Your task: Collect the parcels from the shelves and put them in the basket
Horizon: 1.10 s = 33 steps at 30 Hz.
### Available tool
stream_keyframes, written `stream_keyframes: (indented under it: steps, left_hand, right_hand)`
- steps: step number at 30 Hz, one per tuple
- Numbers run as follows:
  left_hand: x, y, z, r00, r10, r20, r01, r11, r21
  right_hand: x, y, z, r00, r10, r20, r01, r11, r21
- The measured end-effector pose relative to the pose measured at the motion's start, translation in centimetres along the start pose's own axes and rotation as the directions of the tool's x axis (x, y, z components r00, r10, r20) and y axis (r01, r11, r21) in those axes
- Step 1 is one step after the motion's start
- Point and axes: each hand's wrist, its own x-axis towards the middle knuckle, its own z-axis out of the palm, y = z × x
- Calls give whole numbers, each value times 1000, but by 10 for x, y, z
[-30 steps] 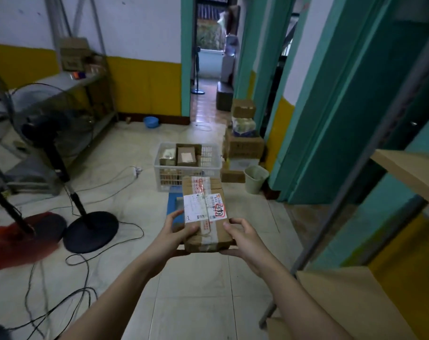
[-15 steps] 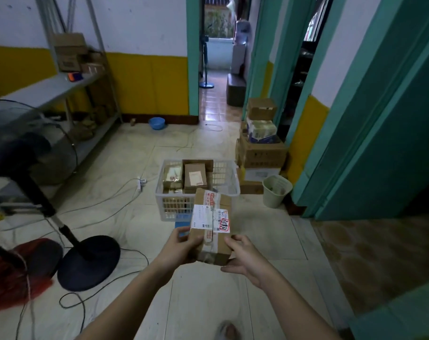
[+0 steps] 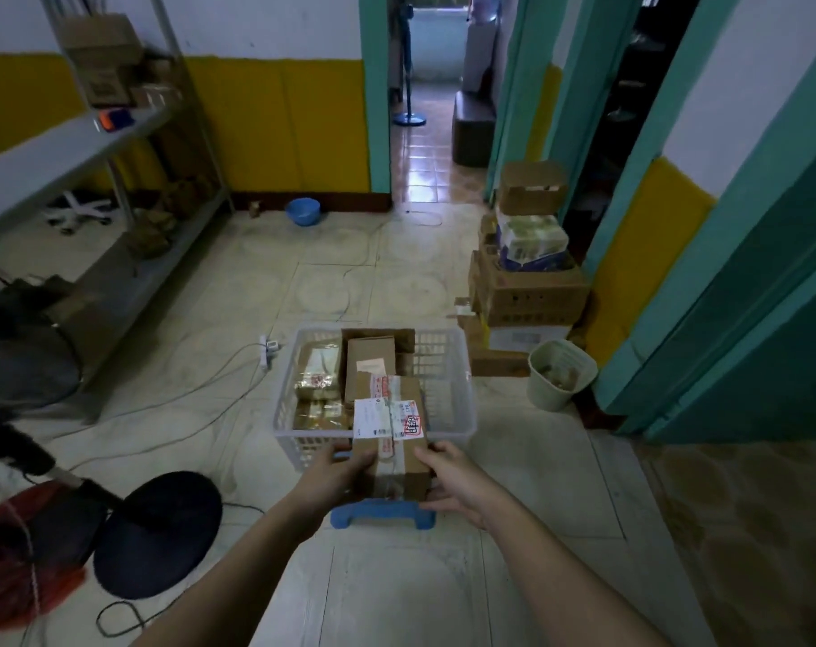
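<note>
Gripped at both short sides by left hand (image 3: pixel 338 469) and right hand (image 3: pixel 459 483): taped brown cardboard parcel (image 3: pixel 389 431), over white plastic lattice basket (image 3: pixel 452 366). Looks light, rigid. Slick tape; best held by edges.

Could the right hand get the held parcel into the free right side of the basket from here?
Probably yes. The right hand and left hand hold the parcel over the basket near rim; its right part looks bare, nothing blocking.

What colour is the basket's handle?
Blue; the handle shows clearly in the head view, below the held parcel.
</note>
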Motion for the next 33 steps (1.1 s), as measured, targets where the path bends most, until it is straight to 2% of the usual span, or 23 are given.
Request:
stream_keyframes:
  steps: [3, 7, 13, 16, 19, 22, 26, 29, 31, 33]
  left_hand:
    - [46, 12, -15, 999, -9, -52, 7, 999, -39]
    - [111, 17, -37, 985, -38, -170, 26, 997, -73]
    - [224, 8, -73, 980, -94, -176, 109, 991, 78]
    - [268, 10, -85, 976, -154, -153, 168, 982, 82]
    - [304, 18, -90, 983, -138, -122, 155, 978, 141]
    - [326, 22, -91, 986, -143, -90, 156, 974, 162]
    - [344, 27, -90, 983, -184, -12, 183, 964, 194]
    - [342, 35, -89, 982, -189, 33, 178, 962, 208]
    - [334, 52, -82, 995, -99, -2, 96, 964, 246]
    - [325, 72, -68, 998, 32, -51, -10, 927, 375]
  right_hand:
    - [43, -24, 9, 999, 36, 9, -35, 993, -116]
    - [114, -45, 29, 997, 72, -35, -76, 988, -135]
    - [239, -52, 58, 965, 142, -219, -137, 990, 35]
    - [285, -55, 62, 941, 168, -295, -145, 985, 99]
    - [317, -64, 61, 919, 173, -354, -128, 981, 149]
    - [339, -72, 59, 905, 185, -384, -127, 977, 173]
    - [353, -80, 63, 931, 251, -264, -198, 957, 212]
    - [346, -80, 63, 929, 283, -238, -231, 947, 224]
    - [330, -83, 58, 913, 300, -277, -231, 939, 255]
    - [307, -88, 48, 886, 301, -352, -219, 942, 255]
